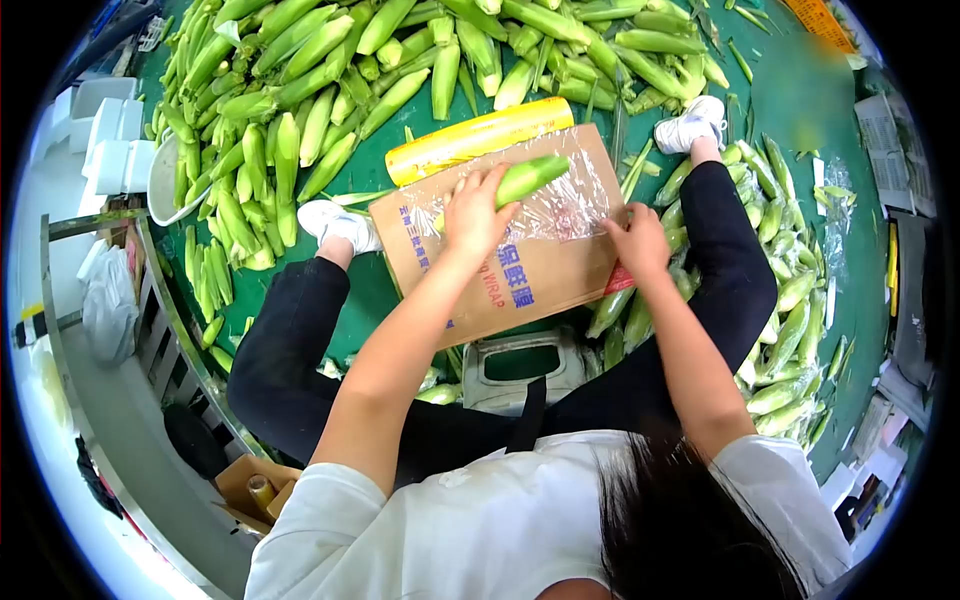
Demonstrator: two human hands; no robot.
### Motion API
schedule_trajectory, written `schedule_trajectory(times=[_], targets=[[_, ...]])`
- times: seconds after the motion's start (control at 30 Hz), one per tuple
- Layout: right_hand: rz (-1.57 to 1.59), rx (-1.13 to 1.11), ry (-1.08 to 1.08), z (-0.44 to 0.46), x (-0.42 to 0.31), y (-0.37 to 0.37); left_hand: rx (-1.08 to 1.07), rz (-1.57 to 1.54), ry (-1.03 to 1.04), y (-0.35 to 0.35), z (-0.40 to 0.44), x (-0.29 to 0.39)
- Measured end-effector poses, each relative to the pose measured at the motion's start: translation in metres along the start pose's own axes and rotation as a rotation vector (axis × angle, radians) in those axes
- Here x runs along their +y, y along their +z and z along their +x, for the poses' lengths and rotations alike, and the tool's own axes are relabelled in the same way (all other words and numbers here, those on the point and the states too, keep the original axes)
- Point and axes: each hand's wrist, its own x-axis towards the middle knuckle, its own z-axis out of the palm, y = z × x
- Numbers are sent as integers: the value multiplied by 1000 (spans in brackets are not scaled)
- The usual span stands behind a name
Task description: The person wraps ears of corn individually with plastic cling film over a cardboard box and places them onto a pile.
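My left hand (474, 212) is closed around the lower end of a green ear of corn (533, 179), which lies tilted with its tip up and to the right. Under it is a sheet of clear cling film (575, 208), spread over a brown cardboard box (540, 275) printed with blue and red lettering. At the right edge of the cardboard, the fingers of my right hand (640, 240) are pinched together at the film's edge. A yellow roll of cling film (480, 142) rests along the far edge of the cardboard.
A large heap of unwrapped corn (330, 70) covers the far side of the green floor (350, 300). Film-wrapped ears (790, 310) are piled at my right. A grey plastic stool (525, 365) stands beneath the cardboard. A metal-framed rack (150, 290) is on the left.
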Motion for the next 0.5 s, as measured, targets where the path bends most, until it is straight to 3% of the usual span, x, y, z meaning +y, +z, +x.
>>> schedule_trajectory(times=[0.07,0.2,0.3,0.33,0.37,0.43,0.5], targets=[[-8,135,2,-10,-9,15,-15,193,27,14,-9,2],[38,-142,4,4,6,-4,28,254,-19,19,-17,9],[791,-146,-160,32,19,19,-16,290,-27,23,-17,6],[893,-59,-357,27,-25,-1,-30,265,3,22,-18,5],[714,-42,-525,18,-64,-16,15,265,40,23,-21,4],[589,-136,-757,17,-88,20,107,273,128,24,-22,1],[401,-224,-967,22,-102,53,125,149,379,21,-39,-33]])
